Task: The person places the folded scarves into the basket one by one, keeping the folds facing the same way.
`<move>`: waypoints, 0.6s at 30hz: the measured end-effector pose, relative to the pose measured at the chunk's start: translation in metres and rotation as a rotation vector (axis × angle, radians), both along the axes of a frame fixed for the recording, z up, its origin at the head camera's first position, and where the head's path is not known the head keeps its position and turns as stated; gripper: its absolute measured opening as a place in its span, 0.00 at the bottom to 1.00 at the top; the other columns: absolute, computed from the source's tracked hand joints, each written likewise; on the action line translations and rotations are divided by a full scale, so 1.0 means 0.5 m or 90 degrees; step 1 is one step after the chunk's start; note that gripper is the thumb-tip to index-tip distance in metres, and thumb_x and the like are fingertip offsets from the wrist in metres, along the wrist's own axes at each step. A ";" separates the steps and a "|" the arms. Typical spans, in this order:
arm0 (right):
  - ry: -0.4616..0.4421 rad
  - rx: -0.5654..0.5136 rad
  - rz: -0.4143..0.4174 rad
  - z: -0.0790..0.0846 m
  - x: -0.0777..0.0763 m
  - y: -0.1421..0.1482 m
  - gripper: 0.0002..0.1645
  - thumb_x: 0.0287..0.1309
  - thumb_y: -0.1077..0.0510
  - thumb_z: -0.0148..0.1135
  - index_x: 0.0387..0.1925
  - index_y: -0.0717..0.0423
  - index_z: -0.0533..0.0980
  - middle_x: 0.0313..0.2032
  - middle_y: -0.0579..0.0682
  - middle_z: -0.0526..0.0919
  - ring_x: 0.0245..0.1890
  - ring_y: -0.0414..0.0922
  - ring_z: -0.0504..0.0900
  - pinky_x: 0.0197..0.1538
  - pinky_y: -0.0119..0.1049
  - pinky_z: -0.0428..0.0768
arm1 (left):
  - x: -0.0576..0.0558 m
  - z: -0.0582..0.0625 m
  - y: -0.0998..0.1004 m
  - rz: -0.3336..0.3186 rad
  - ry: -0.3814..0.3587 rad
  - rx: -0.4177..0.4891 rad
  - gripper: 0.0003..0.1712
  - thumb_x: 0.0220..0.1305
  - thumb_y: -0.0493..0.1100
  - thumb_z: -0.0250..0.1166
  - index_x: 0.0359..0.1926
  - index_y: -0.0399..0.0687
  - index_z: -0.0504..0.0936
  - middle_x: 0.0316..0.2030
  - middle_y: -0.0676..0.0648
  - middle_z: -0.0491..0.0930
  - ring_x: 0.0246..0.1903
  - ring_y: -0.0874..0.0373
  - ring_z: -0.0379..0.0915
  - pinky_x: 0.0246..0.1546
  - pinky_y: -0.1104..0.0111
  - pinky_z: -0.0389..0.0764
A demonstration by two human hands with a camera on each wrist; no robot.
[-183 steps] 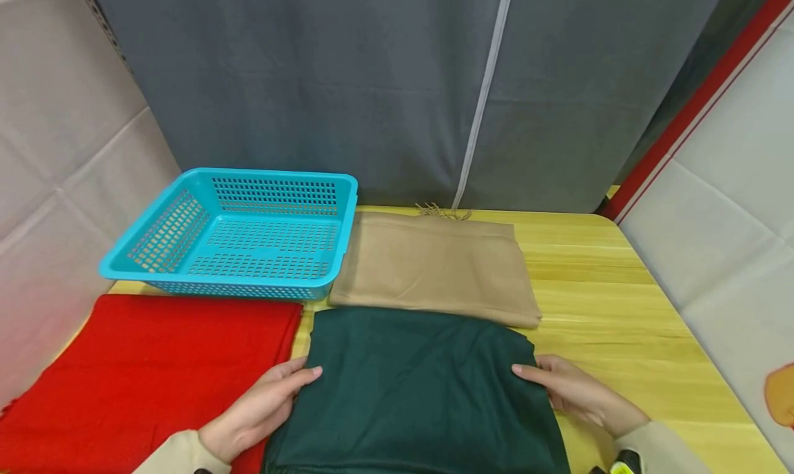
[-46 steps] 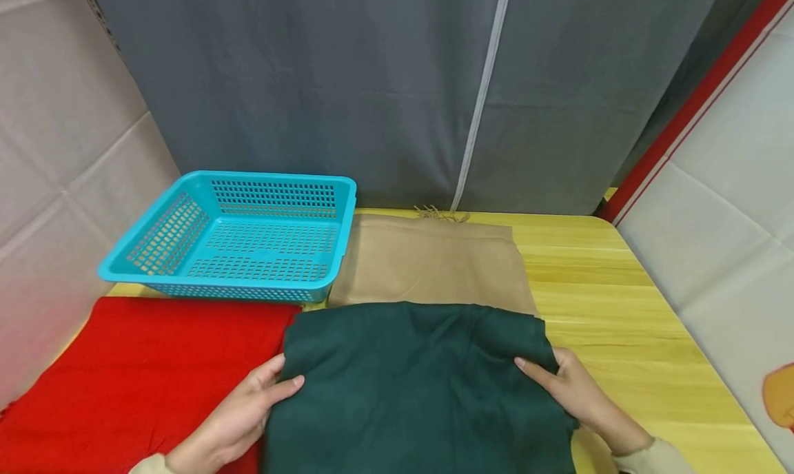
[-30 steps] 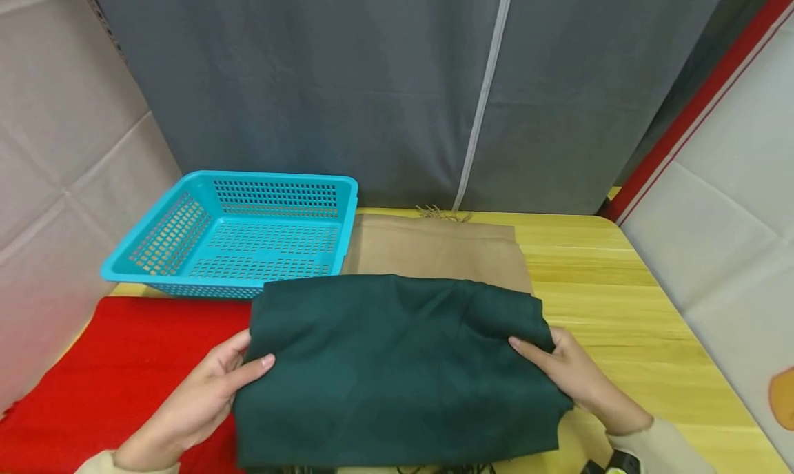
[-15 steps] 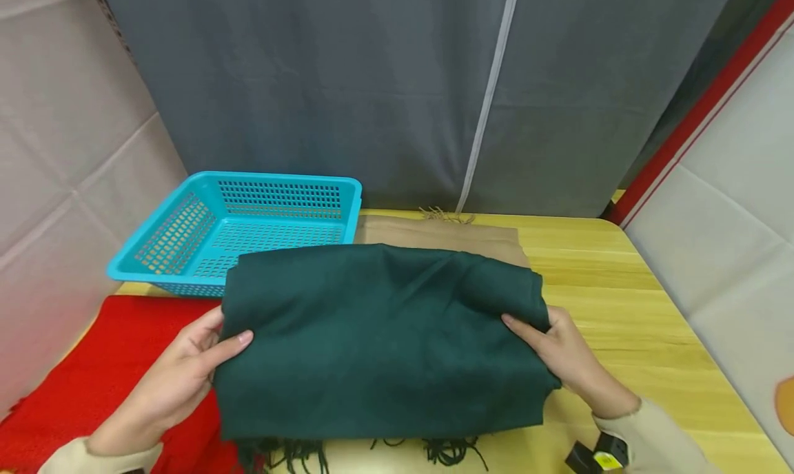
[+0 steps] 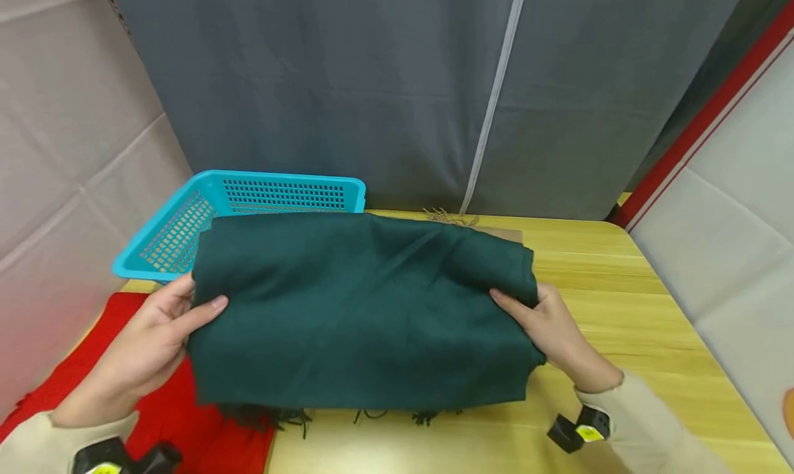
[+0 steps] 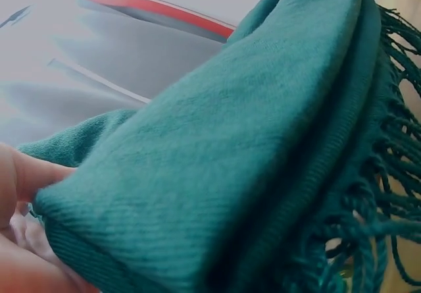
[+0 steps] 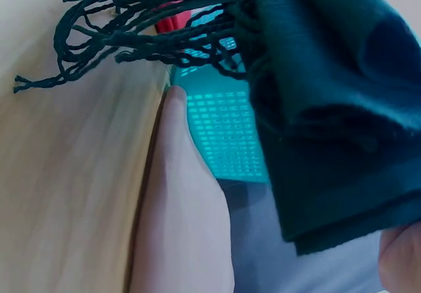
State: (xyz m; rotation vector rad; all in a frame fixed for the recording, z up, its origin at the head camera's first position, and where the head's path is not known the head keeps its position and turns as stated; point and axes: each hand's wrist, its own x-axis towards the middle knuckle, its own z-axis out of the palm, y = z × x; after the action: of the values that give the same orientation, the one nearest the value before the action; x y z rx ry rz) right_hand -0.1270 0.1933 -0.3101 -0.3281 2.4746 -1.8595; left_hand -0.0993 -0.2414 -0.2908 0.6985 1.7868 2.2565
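Note:
Between both hands hangs a folded dark green scarf (image 5: pixel 366 315) above the table, its fringe dangling below. At its left edge the left hand (image 5: pixel 143 343) grips it, thumb on top and fingers behind. The right hand (image 5: pixel 558 333) pinches the right edge the same way. Seen from the left wrist, the scarf's layered folds (image 6: pixel 197 141) rise from the left hand (image 6: pixel 26 227). In the right wrist view, the scarf (image 7: pixel 342 122) hides most of the right hand (image 7: pixel 402 260). The scarf covers the front of a blue plastic basket (image 5: pixel 158 243).
A red cloth (image 5: pixel 205 419) lies at the left on the wooden table (image 5: pixel 620 308). Mostly hidden behind the green scarf is a folded beige cloth (image 5: pixel 505 235) with fringe. A grey curtain (image 5: pixel 322 81) stands at the back, with pale side walls.
Both hands have lifted the green scarf off the table and carried it forward and leftward. It now overlaps the basket and most of the beige cloth in the head view.

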 end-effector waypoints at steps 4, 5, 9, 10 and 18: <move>0.016 -0.005 0.005 0.009 -0.012 -0.011 0.22 0.58 0.56 0.56 0.49 0.68 0.70 0.42 0.54 0.77 0.36 0.44 0.80 0.39 0.36 0.78 | -0.011 0.012 -0.008 -0.002 0.014 0.009 0.25 0.64 0.23 0.37 0.62 0.39 0.58 0.55 0.47 0.67 0.45 0.56 0.74 0.39 0.64 0.76; 0.021 -0.010 0.007 0.011 -0.015 -0.013 0.22 0.57 0.57 0.56 0.49 0.68 0.70 0.42 0.54 0.77 0.37 0.44 0.80 0.39 0.36 0.78 | -0.014 0.015 -0.010 0.002 0.016 0.013 0.25 0.64 0.23 0.37 0.62 0.39 0.58 0.54 0.47 0.68 0.44 0.56 0.74 0.38 0.64 0.76; 0.040 -0.021 0.014 0.020 -0.029 -0.025 0.23 0.57 0.57 0.56 0.52 0.65 0.68 0.45 0.53 0.74 0.39 0.43 0.79 0.41 0.36 0.77 | -0.028 0.022 -0.015 0.013 0.042 0.047 0.25 0.63 0.22 0.37 0.60 0.35 0.60 0.52 0.45 0.71 0.43 0.55 0.75 0.37 0.65 0.77; 0.045 -0.025 0.015 0.022 -0.033 -0.029 0.23 0.57 0.57 0.56 0.53 0.65 0.68 0.46 0.53 0.73 0.40 0.43 0.78 0.42 0.35 0.77 | -0.032 0.023 -0.016 0.017 0.050 0.054 0.24 0.62 0.21 0.37 0.59 0.34 0.61 0.52 0.45 0.71 0.43 0.55 0.75 0.37 0.65 0.77; 0.039 -0.057 0.023 0.036 -0.065 -0.056 0.23 0.57 0.54 0.57 0.51 0.63 0.70 0.45 0.52 0.76 0.39 0.45 0.78 0.42 0.37 0.77 | -0.058 0.036 -0.030 0.065 0.063 0.072 0.24 0.62 0.21 0.39 0.59 0.34 0.63 0.50 0.45 0.72 0.41 0.55 0.76 0.37 0.68 0.77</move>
State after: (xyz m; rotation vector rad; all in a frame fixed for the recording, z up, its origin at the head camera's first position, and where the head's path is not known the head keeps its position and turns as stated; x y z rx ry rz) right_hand -0.1595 0.1651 -0.2923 -0.4365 2.4101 -1.9788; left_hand -0.1283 -0.2565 -0.2728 0.7692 1.7881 2.4458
